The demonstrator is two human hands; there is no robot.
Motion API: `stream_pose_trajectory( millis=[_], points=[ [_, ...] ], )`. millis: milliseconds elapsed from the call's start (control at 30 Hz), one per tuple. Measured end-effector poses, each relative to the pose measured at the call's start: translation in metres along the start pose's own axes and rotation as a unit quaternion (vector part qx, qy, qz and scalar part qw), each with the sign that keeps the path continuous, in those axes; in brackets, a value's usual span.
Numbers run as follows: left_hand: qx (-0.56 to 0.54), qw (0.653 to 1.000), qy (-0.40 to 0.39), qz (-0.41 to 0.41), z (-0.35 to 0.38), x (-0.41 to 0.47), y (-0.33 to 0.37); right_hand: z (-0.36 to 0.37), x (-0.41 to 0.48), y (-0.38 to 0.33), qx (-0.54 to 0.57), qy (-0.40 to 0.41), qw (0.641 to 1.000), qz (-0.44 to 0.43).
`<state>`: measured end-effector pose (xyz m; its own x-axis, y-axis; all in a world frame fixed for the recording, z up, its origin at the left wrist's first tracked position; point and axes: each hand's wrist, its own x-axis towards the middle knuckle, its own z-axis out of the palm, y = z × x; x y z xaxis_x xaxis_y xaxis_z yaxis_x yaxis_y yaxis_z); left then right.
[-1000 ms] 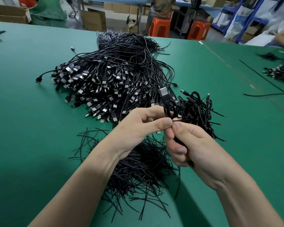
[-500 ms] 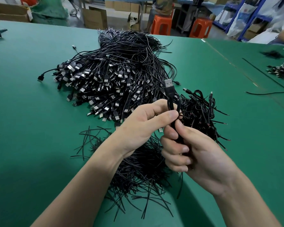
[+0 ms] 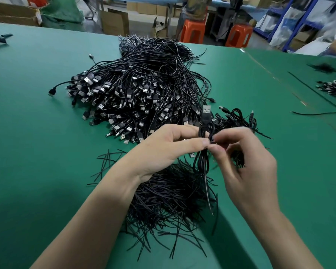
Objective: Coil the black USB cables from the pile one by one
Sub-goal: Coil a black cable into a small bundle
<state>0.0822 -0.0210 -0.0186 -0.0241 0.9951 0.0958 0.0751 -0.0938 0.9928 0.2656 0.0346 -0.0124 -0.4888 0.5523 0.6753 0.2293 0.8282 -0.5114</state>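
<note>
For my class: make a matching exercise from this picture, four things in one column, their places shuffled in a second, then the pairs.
Things
1. orange plastic stools
2. big pile of loose black USB cables
3. black USB cable with a silver plug
4. heap of short thin black strands

Places
a. pinched between left hand and right hand
b. beyond the green table's far edge
c. under the wrists
d. mid-table, beyond both hands

Pairs: 1-b, 2-d, 3-a, 4-c

Green table (image 3: 37,152) under cable pile (image 3: 140,90)

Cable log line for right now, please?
left hand pinches cable | right hand pinches cable | plug up | pile behind
</note>
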Motion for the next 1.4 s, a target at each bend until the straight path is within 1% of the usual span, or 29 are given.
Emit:
stream_pose_trajectory(
  millis=[67, 133, 200, 267, 333, 400, 433, 467, 500, 567, 600, 633, 667, 700, 733, 800, 867, 933, 1100, 1133, 1200, 1267, 1333, 1400],
  points=[
    [0.002, 1.0, -0.006, -0.006, 0.0, 0.0, -0.002, -0.001, 0.004, 0.003, -0.027, -0.008, 0.998, -0.05],
    [0.005, 1.0, -0.002, -0.012, 0.0, 0.0, -0.002, -0.001, 0.007, 0.004, -0.019, -0.006, 0.999, -0.047],
    [0.012, 1.0, 0.012, -0.017, -0.001, 0.001, -0.002, 0.001, 0.01, 0.001, 0.017, 0.003, 1.0, -0.003],
    [0.021, 0.999, 0.031, -0.007, 0.0, 0.002, -0.001, 0.005, 0.014, -0.003, 0.082, 0.024, 0.994, 0.072],
    [0.025, 0.997, 0.069, 0.025, 0.004, 0.003, 0.001, 0.011, 0.016, -0.006, 0.147, 0.059, 0.979, 0.132],
    [0.055, 0.988, 0.122, 0.077, 0.009, 0.006, 0.002, 0.017, 0.018, -0.01, 0.185, 0.093, 0.963, 0.175],
    [0.085, 0.98, 0.148, 0.106, 0.011, 0.007, 0.001, 0.021, 0.019, -0.013, 0.213, 0.108, 0.95, 0.203],
    [0.122, 0.967, 0.176, 0.135, 0.012, 0.007, 0.001, 0.024, 0.02, -0.016, 0.259, 0.122, 0.929, 0.233],
    [0.161, 0.952, 0.204, 0.163, 0.014, 0.008, 0.001, 0.026, 0.021, -0.018, 0.317, 0.133, 0.9, 0.268],
    [0.226, 0.919, 0.25, 0.205, 0.014, 0.007, -0.001, 0.031, 0.024, -0.021, 0.42, 0.137, 0.83, 0.341],
    [0.253, 0.905, 0.263, 0.218, 0.014, 0.006, -0.001, 0.032, 0.025, -0.021, 0.447, 0.133, 0.803, 0.372],
    [0.275, 0.896, 0.266, 0.225, 0.013, 0.005, -0.002, 0.033, 0.026, -0.022, 0.462, 0.126, 0.783, 0.397],
    [0.282, 0.896, 0.258, 0.224, 0.013, 0.004, -0.002, 0.034, 0.028, -0.022, 0.468, 0.119, 0.771, 0.414],
    [0.273, 0.906, 0.241, 0.216, 0.011, 0.003, -0.002, 0.034, 0.028, -0.022, 0.468, 0.114, 0.768, 0.422],
    [0.245, 0.922, 0.218, 0.205, 0.009, 0.002, -0.001, 0.034, 0.029, -0.022, 0.46, 0.113, 0.774, 0.42],
    [0.17, 0.955, 0.17, 0.174, 0.003, 0.002, 0.0, 0.033, 0.029, -0.021, 0.417, 0.114, 0.811, 0.395],
    [0.101, 0.973, 0.143, 0.148, -0.004, 0.001, 0.001, 0.033, 0.027, -0.02, 0.369, 0.114, 0.845, 0.37],
    [0.066, 0.979, 0.14, 0.133, -0.006, 0.002, 0.002, 0.035, 0.025, -0.019, 0.343, 0.108, 0.859, 0.364],
    [0.04, 0.978, 0.171, 0.111, -0.001, 0.005, -0.001, 0.034, 0.026, -0.018, 0.328, 0.104, 0.867, 0.36],
    [0.046, 0.977, 0.177, 0.113, -0.002, 0.005, -0.002, 0.032, 0.026, -0.017, 0.317, 0.095, 0.876, 0.352],
    [0.098, 0.969, 0.187, 0.128, -0.002, 0.006, -0.002, 0.029, 0.028, -0.016, 0.306, 0.074, 0.884, 0.347],
    [0.16, 0.956, 0.196, 0.151, 0.001, 0.006, -0.001, 0.027, 0.03, -0.014, 0.34, 0.056, 0.864, 0.366],
    [0.2, 0.943, 0.205, 0.169, 0.004, 0.005, 0.001, 0.027, 0.032, -0.013, 0.392, 0.044, 0.826, 0.403],
    [0.258, 0.923, 0.206, 0.198, 0.003, 0.003, 0.001, 0.028, 0.032, -0.012, 0.428, 0.04, 0.79, 0.438]
  ],
)
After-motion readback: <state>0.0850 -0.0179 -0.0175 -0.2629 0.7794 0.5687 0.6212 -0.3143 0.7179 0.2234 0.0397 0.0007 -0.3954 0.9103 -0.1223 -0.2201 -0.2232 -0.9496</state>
